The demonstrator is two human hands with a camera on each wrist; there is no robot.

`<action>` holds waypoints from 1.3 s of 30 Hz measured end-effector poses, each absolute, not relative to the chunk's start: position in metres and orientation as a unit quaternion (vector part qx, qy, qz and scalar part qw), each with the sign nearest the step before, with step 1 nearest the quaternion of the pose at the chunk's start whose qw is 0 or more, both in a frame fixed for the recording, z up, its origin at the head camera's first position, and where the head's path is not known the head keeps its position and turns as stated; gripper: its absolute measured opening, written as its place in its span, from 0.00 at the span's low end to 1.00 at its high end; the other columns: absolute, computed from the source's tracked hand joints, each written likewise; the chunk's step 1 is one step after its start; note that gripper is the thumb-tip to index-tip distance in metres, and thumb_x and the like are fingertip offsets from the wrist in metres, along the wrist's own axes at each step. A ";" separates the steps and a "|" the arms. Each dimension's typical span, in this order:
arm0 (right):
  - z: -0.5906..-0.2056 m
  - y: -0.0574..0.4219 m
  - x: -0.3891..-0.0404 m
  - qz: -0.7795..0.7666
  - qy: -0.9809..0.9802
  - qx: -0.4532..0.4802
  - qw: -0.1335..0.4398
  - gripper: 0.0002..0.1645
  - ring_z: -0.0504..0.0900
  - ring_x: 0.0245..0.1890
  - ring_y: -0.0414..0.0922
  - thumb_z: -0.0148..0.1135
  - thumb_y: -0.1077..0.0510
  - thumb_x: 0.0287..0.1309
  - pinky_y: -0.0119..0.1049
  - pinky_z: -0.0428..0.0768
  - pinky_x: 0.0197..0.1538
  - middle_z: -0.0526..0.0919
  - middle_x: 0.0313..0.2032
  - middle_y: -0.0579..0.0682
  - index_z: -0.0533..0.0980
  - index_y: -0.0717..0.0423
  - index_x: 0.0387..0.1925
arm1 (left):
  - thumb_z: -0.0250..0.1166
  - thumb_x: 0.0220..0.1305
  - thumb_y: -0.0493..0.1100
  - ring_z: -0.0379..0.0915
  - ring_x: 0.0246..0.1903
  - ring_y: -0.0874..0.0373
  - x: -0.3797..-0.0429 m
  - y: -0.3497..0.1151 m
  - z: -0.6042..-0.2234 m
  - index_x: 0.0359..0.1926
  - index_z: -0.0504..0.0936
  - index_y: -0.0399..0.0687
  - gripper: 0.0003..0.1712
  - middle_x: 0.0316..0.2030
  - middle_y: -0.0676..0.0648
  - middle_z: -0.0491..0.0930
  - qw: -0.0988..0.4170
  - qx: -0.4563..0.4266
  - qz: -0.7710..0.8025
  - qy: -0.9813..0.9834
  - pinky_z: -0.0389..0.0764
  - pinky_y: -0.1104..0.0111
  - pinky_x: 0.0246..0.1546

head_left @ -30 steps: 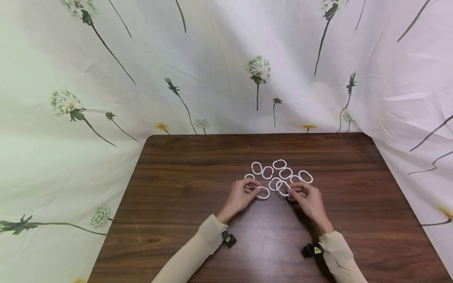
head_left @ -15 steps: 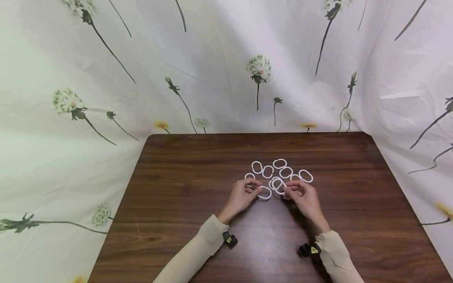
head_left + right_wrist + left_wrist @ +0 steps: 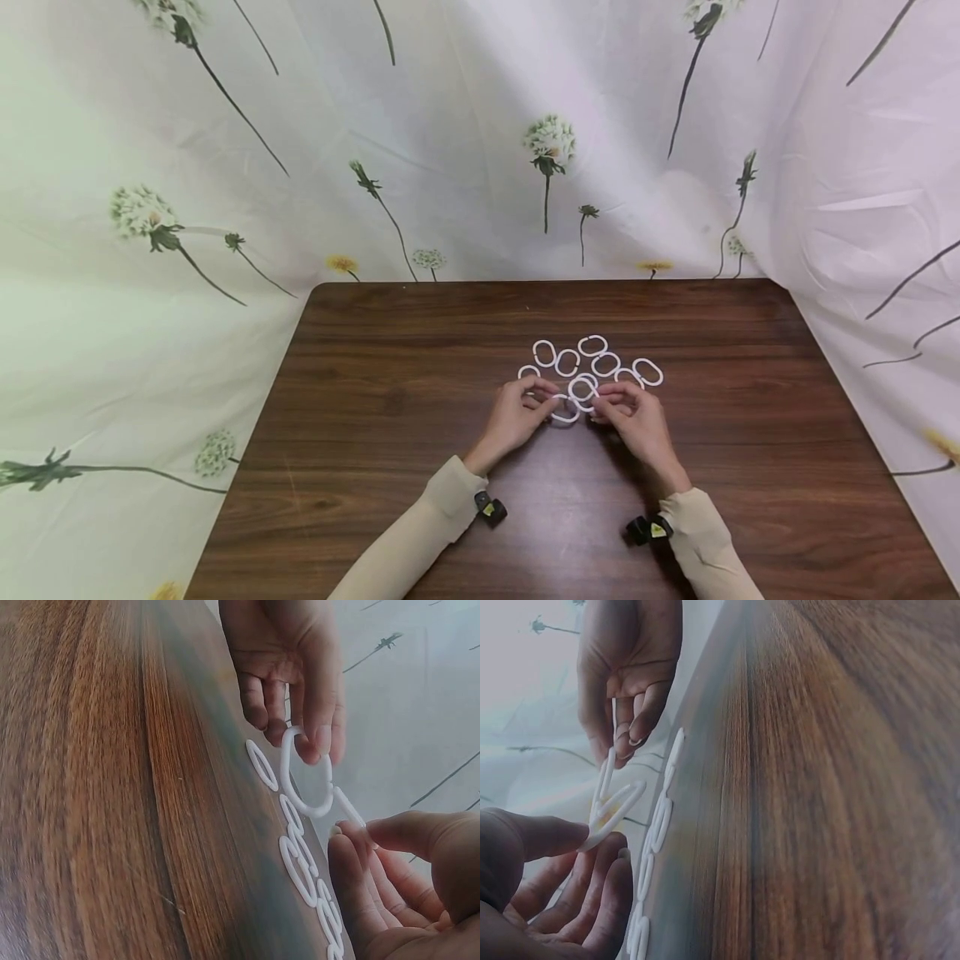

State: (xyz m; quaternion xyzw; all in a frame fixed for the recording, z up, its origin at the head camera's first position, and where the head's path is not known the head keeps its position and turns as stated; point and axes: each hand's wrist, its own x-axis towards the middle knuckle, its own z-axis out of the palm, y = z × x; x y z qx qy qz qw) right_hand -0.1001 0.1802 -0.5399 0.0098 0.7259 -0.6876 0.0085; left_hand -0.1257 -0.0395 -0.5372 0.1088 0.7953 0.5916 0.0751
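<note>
Both hands are raised over the table, fingertip to fingertip. My left hand pinches a white oval shower curtain ring between thumb and fingers. Another such ring is pinched by my right hand. In the right wrist view the two rings meet near the gap in the left one, at its lower right side. In the left wrist view the held rings overlap at an angle, close to my left thumb tip. The far side of each ring is partly covered by fingers.
Several more white rings, among them one at the right, lie in a loose cluster on the dark wooden table just beyond the hands. A flower-printed white cloth hangs behind the table and along its sides.
My right hand has moved left with its ring, closing the gap until that ring overlaps the left one. The left hand has shifted only slightly right.
</note>
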 end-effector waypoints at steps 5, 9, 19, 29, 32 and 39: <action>-0.542 0.178 -0.101 -0.690 0.724 0.012 0.013 0.16 0.90 0.30 0.39 0.66 0.73 0.64 0.36 0.93 0.39 0.87 0.37 0.71 0.76 0.81 0.50 | 0.71 0.66 0.34 0.88 0.33 0.43 -0.125 -0.039 -0.538 0.46 0.87 0.38 0.08 0.42 0.37 0.89 0.072 0.110 0.590 0.796 0.85 0.78 0.29; -0.543 0.177 -0.101 -0.688 0.725 0.009 0.018 0.16 0.90 0.30 0.39 0.66 0.72 0.65 0.37 0.93 0.39 0.87 0.37 0.72 0.76 0.81 0.50 | 0.71 0.66 0.34 0.88 0.32 0.46 -0.125 -0.038 -0.539 0.46 0.87 0.38 0.08 0.42 0.37 0.89 0.072 0.114 0.593 0.794 0.86 0.77 0.29; -0.542 0.173 -0.101 -0.693 0.720 0.030 0.020 0.17 0.90 0.29 0.39 0.67 0.71 0.64 0.37 0.93 0.38 0.89 0.33 0.63 0.76 0.80 0.51 | 0.71 0.67 0.35 0.88 0.32 0.44 -0.123 -0.037 -0.540 0.46 0.86 0.36 0.09 0.43 0.36 0.88 0.079 0.112 0.602 0.787 0.87 0.76 0.29; -0.540 0.175 -0.100 -0.681 0.732 0.023 0.018 0.19 0.90 0.28 0.38 0.67 0.70 0.65 0.39 0.93 0.39 0.88 0.36 0.71 0.78 0.78 0.54 | 0.71 0.67 0.35 0.88 0.33 0.41 -0.125 -0.037 -0.542 0.46 0.86 0.36 0.09 0.42 0.35 0.89 0.074 0.110 0.609 0.782 0.86 0.77 0.28; -0.541 0.175 -0.100 -0.677 0.736 0.020 0.014 0.20 0.90 0.28 0.38 0.67 0.70 0.65 0.39 0.92 0.37 0.88 0.37 0.72 0.78 0.76 0.56 | 0.71 0.67 0.35 0.88 0.33 0.39 -0.124 -0.036 -0.543 0.46 0.86 0.36 0.09 0.42 0.36 0.89 0.077 0.106 0.610 0.781 0.86 0.77 0.28; -0.543 0.175 -0.100 -0.669 0.742 0.034 0.019 0.21 0.90 0.28 0.36 0.68 0.69 0.65 0.37 0.92 0.36 0.89 0.37 0.69 0.79 0.76 0.57 | 0.71 0.68 0.35 0.88 0.34 0.37 -0.124 -0.035 -0.544 0.46 0.86 0.36 0.08 0.43 0.35 0.88 0.082 0.100 0.615 0.778 0.87 0.76 0.28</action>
